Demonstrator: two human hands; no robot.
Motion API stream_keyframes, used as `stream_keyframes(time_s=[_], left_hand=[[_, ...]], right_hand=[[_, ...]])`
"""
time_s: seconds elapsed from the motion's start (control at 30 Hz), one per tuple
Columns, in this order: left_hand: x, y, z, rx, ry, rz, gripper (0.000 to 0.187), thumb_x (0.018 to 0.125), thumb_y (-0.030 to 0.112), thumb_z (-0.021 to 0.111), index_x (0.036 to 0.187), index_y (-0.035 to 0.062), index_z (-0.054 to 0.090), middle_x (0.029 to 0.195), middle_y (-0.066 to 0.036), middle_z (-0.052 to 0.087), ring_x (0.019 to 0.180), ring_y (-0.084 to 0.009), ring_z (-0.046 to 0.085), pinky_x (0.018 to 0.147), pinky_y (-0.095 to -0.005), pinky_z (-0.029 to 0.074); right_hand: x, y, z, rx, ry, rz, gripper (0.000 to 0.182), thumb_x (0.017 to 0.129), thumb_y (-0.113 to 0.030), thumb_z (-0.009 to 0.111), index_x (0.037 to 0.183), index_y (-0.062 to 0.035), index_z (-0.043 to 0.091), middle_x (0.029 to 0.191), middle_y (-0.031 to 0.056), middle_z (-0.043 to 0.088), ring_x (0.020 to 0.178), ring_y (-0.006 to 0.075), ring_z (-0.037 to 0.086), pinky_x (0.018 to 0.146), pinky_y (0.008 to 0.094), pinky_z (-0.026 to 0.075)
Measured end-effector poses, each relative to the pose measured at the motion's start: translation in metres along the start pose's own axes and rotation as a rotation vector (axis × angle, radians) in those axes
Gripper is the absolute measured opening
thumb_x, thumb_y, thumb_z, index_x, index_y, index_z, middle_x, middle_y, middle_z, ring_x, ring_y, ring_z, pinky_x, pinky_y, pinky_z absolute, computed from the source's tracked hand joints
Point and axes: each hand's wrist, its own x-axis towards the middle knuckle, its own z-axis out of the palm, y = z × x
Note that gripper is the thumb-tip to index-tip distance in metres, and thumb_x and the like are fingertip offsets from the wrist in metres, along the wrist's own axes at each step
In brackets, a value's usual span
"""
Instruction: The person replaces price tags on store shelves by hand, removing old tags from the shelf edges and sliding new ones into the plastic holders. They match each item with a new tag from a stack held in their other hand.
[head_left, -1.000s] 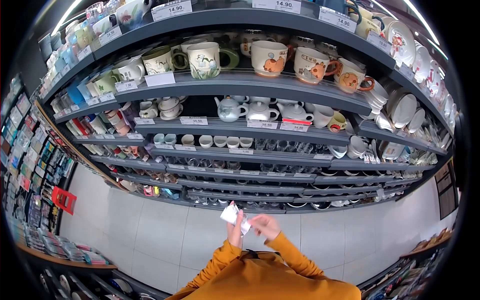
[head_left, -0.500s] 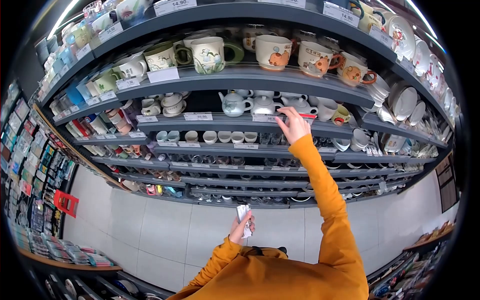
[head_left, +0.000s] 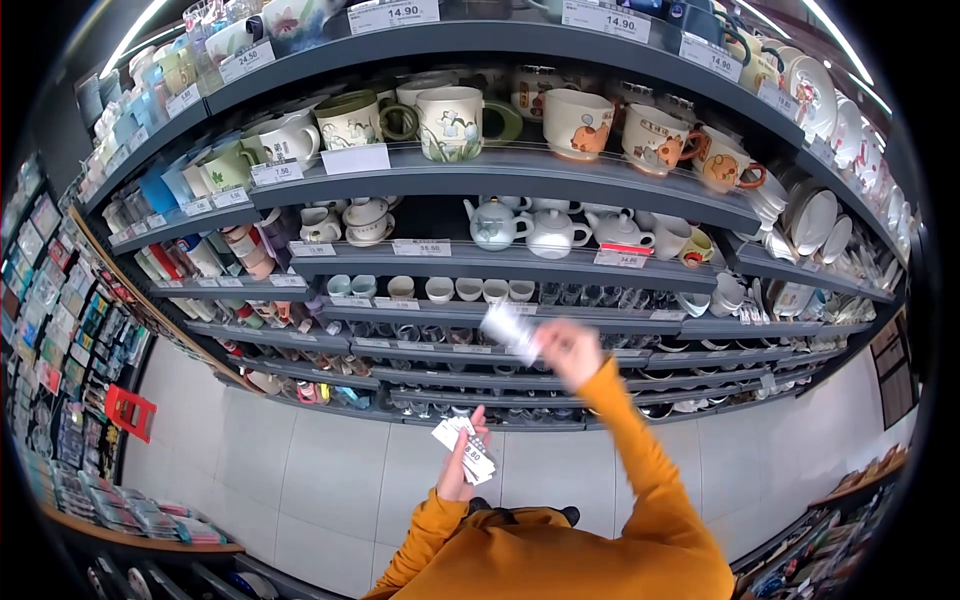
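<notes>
**Labels fanned low, white slip held higher**

In the lower middle of the frame, I see the left hand [head_left: 455, 480] closed on a fan of price labels [head_left: 478, 463], its thumb lying across their faces. Right of centre and higher up, the right hand [head_left: 572, 353] pinches a white slip [head_left: 508, 327] by its lower right end; blur keeps me from telling whether that is one piece or several. The hands are well apart. Just above the slip in the frame stand small cups [head_left: 439, 290] and, further right, glasses [head_left: 586, 295], with teapots [head_left: 557, 237] on the shelf [head_left: 480, 262] over them. In my judgement, the fan wants light thumb pressure, enough to stop sliding without creasing, while the right wrist should stay steady, holding the slip clear of the cups and glasses.
</notes>
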Motion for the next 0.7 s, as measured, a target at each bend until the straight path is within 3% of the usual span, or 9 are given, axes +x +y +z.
stream_keyframes(time_s=[0.03, 0.07, 0.13, 0.17, 0.27, 0.37, 0.4, 0.5, 0.7], left_hand=[[0.003, 0.0, -0.005, 0.045, 0.036, 0.007, 0.038, 0.101, 0.033, 0.031, 0.109, 0.0034, 0.054, 0.139, -0.007, 0.041, 0.129, -0.0196, 0.037, 0.108, -0.0383, 0.032], [0.006, 0.002, -0.008, 0.091, 0.073, 0.016, 0.039, 0.101, 0.033, 0.031, 0.111, 0.003, 0.054, 0.139, -0.007, 0.041, 0.128, -0.0195, 0.038, 0.107, -0.038, 0.033], [0.011, 0.015, -0.01, 0.057, 0.037, -0.013, 0.04, 0.1, 0.035, 0.034, 0.112, 0.0013, 0.052, 0.133, -0.011, 0.047, 0.12, -0.0207, 0.047, 0.099, -0.036, 0.039], [0.011, 0.019, -0.01, 0.039, 0.04, 0.005, 0.04, 0.1, 0.035, 0.035, 0.112, 0.0009, 0.052, 0.131, -0.012, 0.049, 0.116, -0.0208, 0.05, 0.096, -0.0356, 0.042], [0.009, 0.02, -0.019, 0.026, 0.147, 0.02, 0.042, 0.099, 0.036, 0.038, 0.116, -0.0001, 0.051, 0.112, -0.013, 0.058, 0.094, -0.0202, 0.059, 0.083, -0.0346, 0.049], [0.007, 0.02, -0.034, 0.016, 0.155, 0.059, 0.044, 0.099, 0.036, 0.039, 0.121, -0.0002, 0.05, 0.098, -0.011, 0.06, 0.079, -0.0192, 0.06, 0.074, -0.0326, 0.05], [0.005, 0.02, -0.034, 0.019, 0.151, 0.048, 0.044, 0.099, 0.036, 0.039, 0.122, 0.0001, 0.049, 0.098, -0.011, 0.059, 0.077, -0.0189, 0.06, 0.071, -0.0321, 0.05], [-0.002, 0.022, -0.031, 0.028, 0.165, 0.041, 0.044, 0.099, 0.036, 0.039, 0.125, 0.0015, 0.046, 0.098, -0.012, 0.06, 0.073, -0.0183, 0.059, 0.064, -0.0306, 0.05], [-0.011, 0.015, -0.035, 0.033, 0.227, 0.008, 0.052, 0.098, 0.037, 0.041, 0.135, 0.0016, 0.035, 0.105, -0.016, 0.061, 0.073, -0.0174, 0.06, 0.064, -0.0285, 0.05]], right_hand=[[-0.032, 0.012, 0.026, 0.002, -0.167, 0.045, 0.016, 0.087, -0.014, 0.063, 0.098, -0.0029, 0.065, 0.079, 0.0024, 0.062, 0.061, 0.0079, 0.055, 0.056, 0.0221, 0.047], [-0.063, 0.008, 0.051, 0.235, -0.316, 0.35, 0.017, 0.087, -0.016, 0.064, 0.099, -0.0034, 0.065, 0.077, 0.0019, 0.063, 0.059, 0.0071, 0.056, 0.053, 0.0206, 0.046], [-0.103, 0.011, 0.087, 0.306, -0.438, 0.52, 0.018, 0.088, -0.015, 0.063, 0.102, -0.0042, 0.065, 0.08, 0.0017, 0.066, 0.061, 0.006, 0.058, 0.05, 0.0201, 0.046], [-0.115, 0.019, 0.097, 0.425, -0.465, 0.55, 0.019, 0.09, -0.016, 0.061, 0.104, -0.0048, 0.065, 0.085, 0.0023, 0.067, 0.063, 0.0068, 0.06, 0.051, 0.0204, 0.047], [-0.091, 0.011, 0.083, 0.3, -0.49, 0.504, 0.022, 0.092, -0.022, 0.057, 0.103, -0.0046, 0.065, 0.086, 0.0039, 0.066, 0.064, 0.0086, 0.06, 0.055, 0.0232, 0.048], [-0.031, 0.04, 0.057, -0.094, -0.043, 0.257, 0.026, 0.089, -0.028, 0.061, 0.098, -0.0044, 0.066, 0.093, 0.0083, 0.066, 0.065, 0.014, 0.062, 0.062, 0.0288, 0.049], [-0.007, 0.047, 0.045, -0.251, 0.114, -0.018, 0.023, 0.086, -0.027, 0.063, 0.095, -0.0058, 0.065, 0.098, 0.0086, 0.064, 0.066, 0.0177, 0.062, 0.063, 0.0321, 0.049], [0.03, 0.067, 0.029, -0.537, 0.205, 0.071, 0.027, 0.085, -0.026, 0.062, 0.107, -0.0108, 0.06, 0.111, 0.001, 0.059, 0.068, 0.0211, 0.064, 0.063, 0.0376, 0.049], [0.049, 0.083, 0.025, -0.651, 0.204, 0.099, 0.021, 0.083, -0.024, 0.065, 0.101, -0.0131, 0.063, 0.097, 0.0023, 0.059, 0.064, 0.0219, 0.062, 0.061, 0.0378, 0.048]])
